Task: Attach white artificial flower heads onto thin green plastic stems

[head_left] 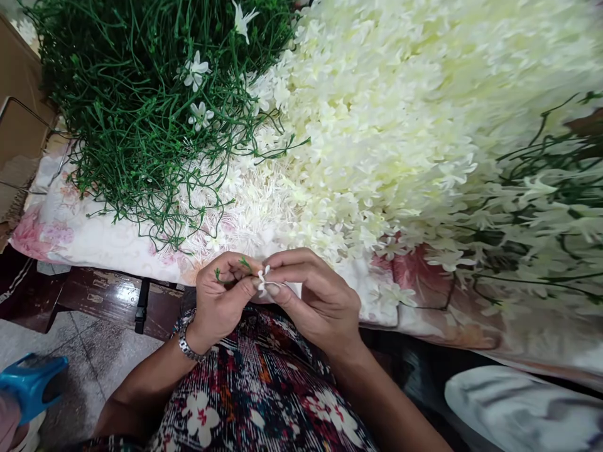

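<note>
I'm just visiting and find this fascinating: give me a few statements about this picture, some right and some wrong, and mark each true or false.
1. The left hand and the right hand meet at a small white flower piece. True.
2. The silver link band is worn on the right arm. False: it is on the left.
3. Loose white flowers lie on the big heap of thin, branching green stems. True.
4. The heap of pale yellowish-white petals lies to the left of that green heap in the picture. False: it lies to its right.
5. A blue plastic object is at the picture's lower left. True.
</note>
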{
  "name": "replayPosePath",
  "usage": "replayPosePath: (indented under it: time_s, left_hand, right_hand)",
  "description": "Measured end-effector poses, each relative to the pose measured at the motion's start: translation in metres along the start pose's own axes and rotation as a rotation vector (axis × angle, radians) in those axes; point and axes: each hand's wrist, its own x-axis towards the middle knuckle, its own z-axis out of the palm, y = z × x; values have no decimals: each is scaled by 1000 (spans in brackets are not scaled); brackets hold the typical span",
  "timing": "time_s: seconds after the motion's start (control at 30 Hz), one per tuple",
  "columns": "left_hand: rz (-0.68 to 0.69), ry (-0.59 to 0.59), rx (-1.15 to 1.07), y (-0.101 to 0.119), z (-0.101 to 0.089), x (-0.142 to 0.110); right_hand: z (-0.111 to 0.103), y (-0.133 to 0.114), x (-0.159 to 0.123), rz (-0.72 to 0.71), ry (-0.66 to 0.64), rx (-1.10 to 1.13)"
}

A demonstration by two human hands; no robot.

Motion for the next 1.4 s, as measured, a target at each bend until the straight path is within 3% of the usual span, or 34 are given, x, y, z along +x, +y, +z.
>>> replayPosePath:
  time_s: [0.23, 0.37, 0.57, 0.77, 1.0, 1.4]
  left_hand:
    - [181, 21, 277, 9, -4, -1]
    - [164, -18, 324, 7, -5, 0]
    - [61, -186, 312, 7, -9, 1]
    - [212, -175, 361, 6, -10, 2]
    - [397, -240, 514, 5, -11, 1]
    - [431, -323, 636, 4, -12, 3]
  right_hand:
    - [-6, -9, 7, -12, -198, -225]
    - [-7, -9, 7, -15, -182, -227]
    - [-9, -5, 1, 75, -170, -228]
    - [-15, -6, 0, 115, -115, -204]
    - [-22, -20, 8, -22, -118, -194]
    - [-22, -16, 9, -184, -251, -479]
